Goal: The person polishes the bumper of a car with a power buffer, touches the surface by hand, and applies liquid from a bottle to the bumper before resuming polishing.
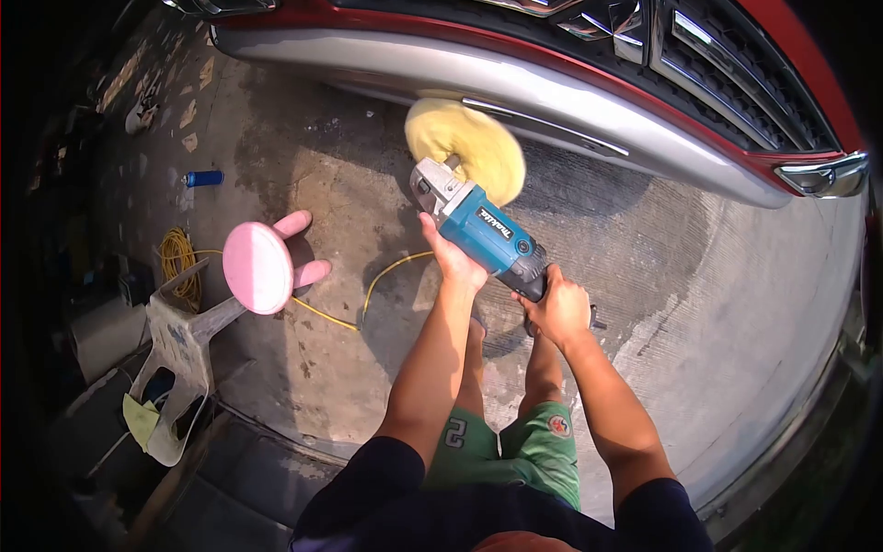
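A teal and grey Makita polisher [490,229] is held in front of me with both hands. My left hand [451,256] supports its body from beneath, close to the metal head, fingers partly hidden under it. Around the black rear handle, my right hand [561,305] is closed. A round yellow fluffy polishing pad [474,152] is fitted to the head and lies against or very near the lower edge of the silver bumper [552,110]; contact is not certain from this angle.
A red car front [796,55] with chrome grille spans the top. On the concrete at left are a pink stool [258,268], a blue can [203,178], a pale plastic chair [179,340] with a yellow-green cloth [141,420], and a coiled yellow cord [179,262] running toward me.
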`<action>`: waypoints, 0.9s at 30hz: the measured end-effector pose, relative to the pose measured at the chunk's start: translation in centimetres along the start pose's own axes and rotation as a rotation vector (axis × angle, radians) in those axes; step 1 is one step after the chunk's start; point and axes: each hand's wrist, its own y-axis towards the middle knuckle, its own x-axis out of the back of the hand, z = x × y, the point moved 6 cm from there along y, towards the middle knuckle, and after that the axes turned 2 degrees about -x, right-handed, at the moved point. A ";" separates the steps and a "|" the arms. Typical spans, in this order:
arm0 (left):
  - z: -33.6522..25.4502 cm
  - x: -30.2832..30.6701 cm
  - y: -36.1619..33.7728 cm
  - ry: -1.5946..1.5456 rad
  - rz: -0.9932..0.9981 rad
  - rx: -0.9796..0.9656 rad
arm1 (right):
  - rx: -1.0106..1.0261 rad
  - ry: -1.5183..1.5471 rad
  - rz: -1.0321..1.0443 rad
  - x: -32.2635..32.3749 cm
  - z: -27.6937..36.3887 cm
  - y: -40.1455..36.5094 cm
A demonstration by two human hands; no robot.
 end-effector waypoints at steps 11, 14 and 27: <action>13.3 -8.3 -3.2 -0.294 0.074 -0.028 | 0.139 -0.265 -0.089 10.7 -11.1 -0.5; 17.8 -10.6 -5.1 -0.374 0.063 0.028 | 0.132 -0.293 -0.132 12.5 -15.1 -2.1; 21.0 -8.4 -7.8 -0.266 -0.041 0.116 | 0.085 -0.212 -0.049 11.6 -18.2 -3.8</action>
